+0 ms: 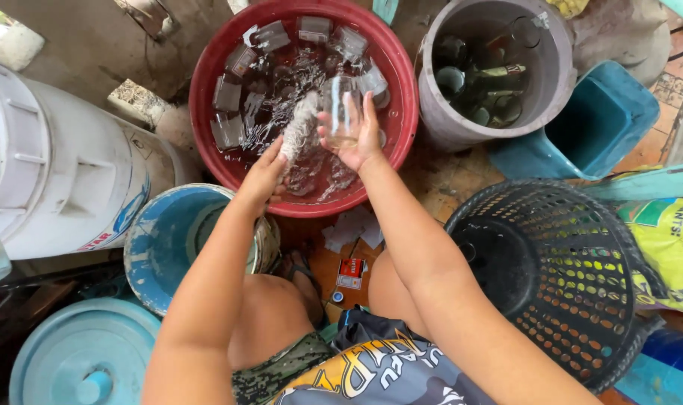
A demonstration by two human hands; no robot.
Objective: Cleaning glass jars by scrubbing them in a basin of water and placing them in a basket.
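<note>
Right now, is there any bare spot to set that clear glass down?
Little. The black mesh basket looks empty, and tiled floor shows between it and the red basin. The basin and grey bucket are crowded with glassware.

Basin [401,112] centre; bucket [559,90] right of it; basket [619,300] nearer, right.

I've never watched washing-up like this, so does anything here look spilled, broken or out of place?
Nothing looks broken. The left hand holds a brush and the right hand a clear glass over the red basin. Only the scraps of paper strewn on the wet floor below it look untidy.
</note>
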